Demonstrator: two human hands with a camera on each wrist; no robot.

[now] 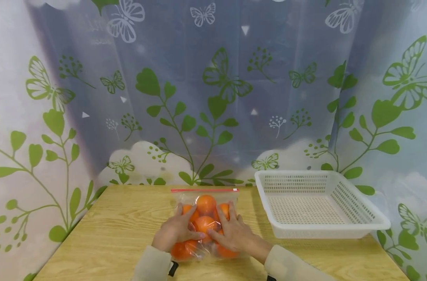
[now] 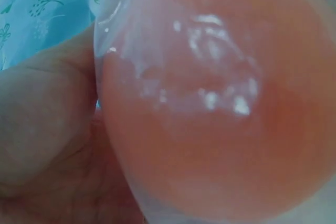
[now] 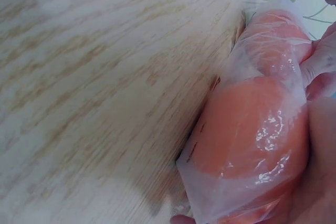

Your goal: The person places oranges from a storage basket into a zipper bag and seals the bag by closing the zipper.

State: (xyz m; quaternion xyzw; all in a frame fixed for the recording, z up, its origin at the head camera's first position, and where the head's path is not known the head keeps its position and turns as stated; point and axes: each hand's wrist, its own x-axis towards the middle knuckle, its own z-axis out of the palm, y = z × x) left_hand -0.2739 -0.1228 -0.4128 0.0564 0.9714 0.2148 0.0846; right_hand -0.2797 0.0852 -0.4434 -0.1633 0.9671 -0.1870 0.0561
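A clear zip bag (image 1: 185, 196) of oranges (image 1: 206, 204) lies flat on the wooden table, its red zip strip (image 1: 202, 190) at the far end with a white slider at the right. My left hand (image 1: 174, 231) rests on the bag's left side, fingers spread and thumb pointing inward. From the right, my right hand (image 1: 237, 234) lies on the bag likewise, the two thumbs close together near the middle. An orange (image 2: 210, 145) under shiny plastic fills much of the left wrist view. Seen from the right wrist, the bagged oranges (image 3: 247, 129) sit on the tabletop beside the palm.
To the right of the bag stands a white plastic basket (image 1: 332, 227) with perforated walls. The wooden table (image 1: 122, 218) reaches back to a curtain (image 1: 185, 128) printed with butterflies and leaves, which also hangs at both sides.
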